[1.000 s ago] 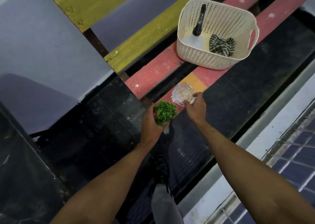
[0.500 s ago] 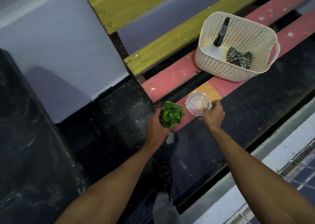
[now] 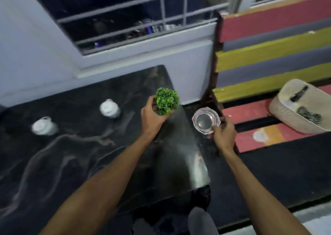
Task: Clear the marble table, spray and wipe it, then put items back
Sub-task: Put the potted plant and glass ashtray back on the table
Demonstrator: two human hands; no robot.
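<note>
My left hand (image 3: 152, 120) grips a small green potted plant (image 3: 167, 101), held above the right end of the black marble table (image 3: 75, 156). My right hand (image 3: 223, 134) holds a clear glass dish (image 3: 206, 120) by its rim, just off the table's right edge. Two small white jars (image 3: 109, 108) (image 3: 43, 126) stand on the marble further left. The plant's pot is hidden inside my fingers.
A red, yellow and grey slatted bench (image 3: 268, 55) stands to the right. On its seat sits a cream plastic basket (image 3: 293, 116) with a black-handled item and a striped cloth (image 3: 308, 114) inside. A barred window (image 3: 136, 16) is behind the table.
My view has swung left from the bench to the marble table. Both hands have carried the plant and the glass dish away from the bench seat toward the table's right end.
</note>
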